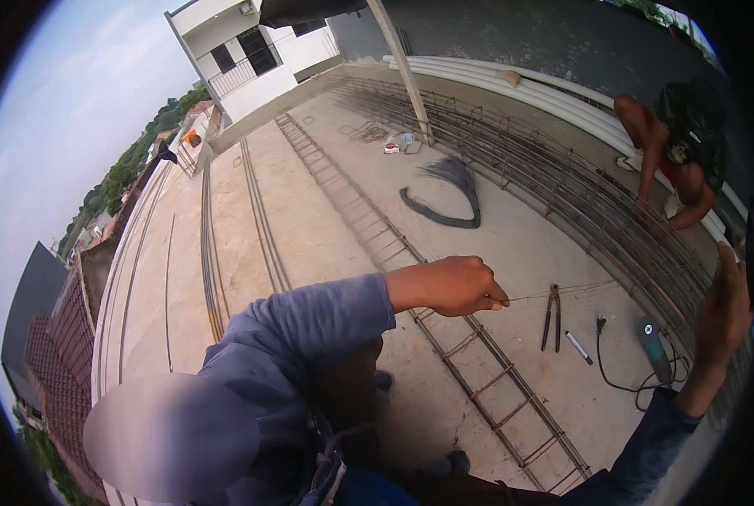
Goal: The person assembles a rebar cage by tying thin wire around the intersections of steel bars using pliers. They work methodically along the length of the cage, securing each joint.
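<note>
My left hand (457, 285) reaches across the middle with its fingers pinched together. From its fingertips a thin wire (554, 294) stretches right, over the concrete floor. Beneath that arm lies a long, flat ladder-shaped rebar frame (491, 379). At the right rim my right hand (725, 308) is raised edge-on, its visible fingers extended upward; nothing shows in it, though its far side is hidden. Between the hands, black-handled pincers (552, 316) and a white marker (579, 347) lie on the floor. Nearest my right forearm is a teal angle grinder (655, 347) with a black cord.
Long rebar cages (545, 173) run along the right, where a crouching person (676, 156) has both hands at the bars. White pipes (495, 78) line the dark wall. A looped bundle of black tie wire (457, 190) lies ahead. Loose bars (208, 244) lie left; a post (400, 72) stands behind.
</note>
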`<move>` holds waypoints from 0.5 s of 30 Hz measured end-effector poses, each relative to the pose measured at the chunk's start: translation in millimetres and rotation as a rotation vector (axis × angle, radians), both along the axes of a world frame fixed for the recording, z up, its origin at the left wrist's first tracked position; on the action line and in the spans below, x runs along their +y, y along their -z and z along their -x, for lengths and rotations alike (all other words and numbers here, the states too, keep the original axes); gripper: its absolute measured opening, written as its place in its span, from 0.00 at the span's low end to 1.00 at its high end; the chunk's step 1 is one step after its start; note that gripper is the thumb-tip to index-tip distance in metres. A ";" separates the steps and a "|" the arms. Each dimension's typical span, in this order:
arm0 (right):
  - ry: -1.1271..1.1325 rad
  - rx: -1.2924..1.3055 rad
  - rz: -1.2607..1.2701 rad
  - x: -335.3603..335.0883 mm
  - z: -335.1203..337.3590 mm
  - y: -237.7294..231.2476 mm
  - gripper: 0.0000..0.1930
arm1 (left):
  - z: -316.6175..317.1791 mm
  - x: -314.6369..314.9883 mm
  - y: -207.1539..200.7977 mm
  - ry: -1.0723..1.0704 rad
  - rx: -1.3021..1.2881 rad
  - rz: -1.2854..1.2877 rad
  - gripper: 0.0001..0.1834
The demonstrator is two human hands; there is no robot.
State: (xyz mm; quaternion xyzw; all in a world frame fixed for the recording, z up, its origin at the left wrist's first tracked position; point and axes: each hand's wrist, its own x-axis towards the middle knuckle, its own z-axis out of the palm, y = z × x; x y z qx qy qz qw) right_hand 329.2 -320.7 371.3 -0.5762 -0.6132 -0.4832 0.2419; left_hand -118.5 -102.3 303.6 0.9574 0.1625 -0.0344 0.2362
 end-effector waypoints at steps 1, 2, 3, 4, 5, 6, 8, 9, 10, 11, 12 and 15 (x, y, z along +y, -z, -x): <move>0.012 -0.061 0.005 0.2 3.6 -1.9 0.18 | 1.4 11.9 -0.6 -0.006 -0.034 -0.109 0.21; 0.033 -0.074 0.017 -1.6 8.9 -4.3 0.18 | 2.1 23.3 -1.5 -0.013 -0.069 -0.218 0.21; 0.055 -0.084 0.031 -2.9 13.3 -3.9 0.19 | 1.8 32.6 -4.7 -0.008 -0.057 -0.213 0.21; 0.083 -0.077 0.048 -5.0 15.4 -5.2 0.19 | 2.8 41.6 -10.8 -0.001 -0.050 -0.212 0.21; 0.111 -0.071 0.067 -6.9 17.6 -6.5 0.19 | 2.8 48.3 -14.8 0.005 -0.043 -0.210 0.21; 0.139 -0.041 0.088 -7.3 21.0 -6.5 0.20 | 5.4 56.0 -13.6 0.052 -0.038 -0.131 0.21; 0.160 -0.013 0.126 -4.5 25.4 -5.1 0.20 | 7.8 74.0 -0.7 0.151 -0.026 0.030 0.21; 0.154 -0.012 0.144 -1.3 24.7 -0.2 0.20 | 5.4 73.5 5.3 0.136 0.013 0.047 0.22; 0.147 -0.023 0.140 1.8 24.8 3.3 0.21 | 3.3 68.9 14.6 0.120 0.052 0.064 0.22; 0.139 -0.034 0.135 5.2 24.6 7.5 0.21 | 2.0 66.4 22.8 0.105 0.092 0.082 0.23; 0.138 -0.063 0.113 5.7 23.6 7.2 0.22 | -1.7 61.1 23.8 0.005 0.122 0.224 0.24; 0.144 0.063 -0.006 8.4 28.1 -7.4 0.20 | 3.5 62.4 31.0 -0.173 0.154 0.357 0.25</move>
